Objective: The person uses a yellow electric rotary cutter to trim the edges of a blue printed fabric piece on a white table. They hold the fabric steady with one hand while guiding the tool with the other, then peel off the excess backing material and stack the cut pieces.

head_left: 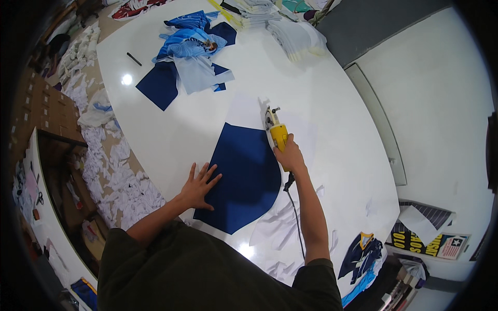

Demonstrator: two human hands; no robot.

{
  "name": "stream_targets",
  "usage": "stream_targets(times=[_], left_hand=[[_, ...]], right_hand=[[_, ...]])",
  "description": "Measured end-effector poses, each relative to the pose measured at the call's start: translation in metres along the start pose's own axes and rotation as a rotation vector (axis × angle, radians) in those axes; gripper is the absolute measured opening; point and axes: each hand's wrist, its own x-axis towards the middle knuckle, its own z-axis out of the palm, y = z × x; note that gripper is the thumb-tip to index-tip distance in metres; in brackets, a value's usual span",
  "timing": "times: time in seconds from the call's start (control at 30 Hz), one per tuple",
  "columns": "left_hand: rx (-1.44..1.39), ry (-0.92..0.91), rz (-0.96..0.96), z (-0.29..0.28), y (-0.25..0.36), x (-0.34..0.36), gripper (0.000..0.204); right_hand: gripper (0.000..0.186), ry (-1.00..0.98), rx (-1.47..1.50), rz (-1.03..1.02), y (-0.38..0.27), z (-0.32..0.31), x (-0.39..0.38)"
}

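My left hand [200, 187] lies with spread fingers on the left edge of a dark blue fabric piece [244, 176]. My right hand [289, 154] grips a yellow electric cutter [278, 132] with a round blade head, held just beside the piece's upper right edge. Its black cord runs down along my right forearm. Under and around the cutter are pale sheets, and white scraps [280, 223] lie right of the blue piece.
Blue fabric pieces [187, 41], a dark pen [134, 58] and folded pale stacks [295, 39] lie on the far white table [127, 114]. A dark jersey [358, 259] is at lower right. Paper scraps cover the floor at left, beside boxes [41, 103].
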Motion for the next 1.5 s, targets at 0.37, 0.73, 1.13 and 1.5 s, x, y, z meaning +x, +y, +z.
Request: stream_targets(times=[0.37, 0.73, 1.13, 1.5], left_hand=[[0.579, 0.097, -0.519, -0.044, -0.141, -0.011, 0.116], [-0.187, 0.073, -0.458, -0.013, -0.009, 0.024, 0.138], [-0.091, -0.024, -0.307, -0.006, -0.065, -0.040, 0.160], [-0.124, -0.003, -0.314, -0.006, -0.065, -0.042, 0.161]], right_hand=[[0.063, 0.437, 0.206, 0.280, 0.048, 0.010, 0.033], [0.059, 0.418, 0.277, 0.346, 0.116, 0.023, -0.226], [0.069, -0.047, 0.131, 0.083, -0.018, 0.078, -0.299], [0.061, 0.031, 0.129, -0.004, -0.049, 0.093, -0.256]])
